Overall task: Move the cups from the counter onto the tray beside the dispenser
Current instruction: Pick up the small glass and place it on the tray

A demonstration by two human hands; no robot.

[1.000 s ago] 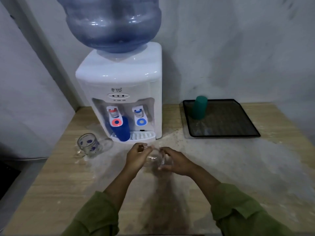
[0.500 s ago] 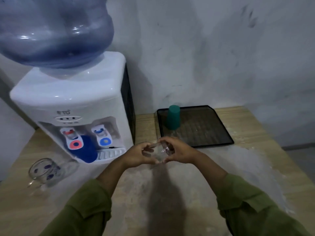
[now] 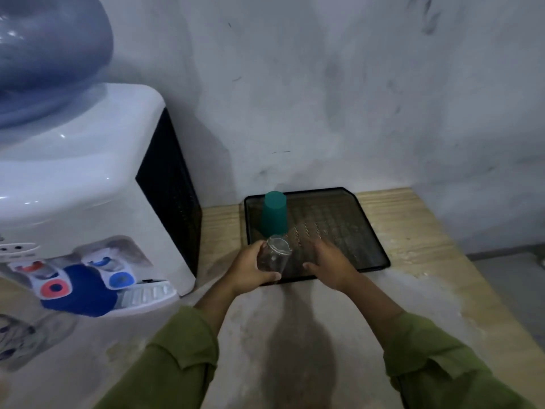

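Cups are the matter here, and the clear glass cup (image 3: 273, 256) sits in the left hand (image 3: 250, 268), whose grip is closed around its side, fingers wrapped behind and thumb toward the person. It is tilted, turned bottom-up, and held over the near left corner of the tray (image 3: 370, 228); whether its rim touches the mesh cannot be told. The right hand (image 3: 330, 262) hovers just right of the cup, over the tray's near edge, its grip open, fingers spread and holding nothing. Just beyond the glass, a green cup (image 3: 274, 214) stands upside down in the tray's far left part. The tray is black mesh, lying on the wooden worktop (image 3: 418, 278) against the wall. Left of the tray stands the white dispenser (image 3: 88, 196), with a blue cup (image 3: 81, 293) under its red tap. A spotted glass mug (image 3: 14, 338) stands far left of the tray, blurred.
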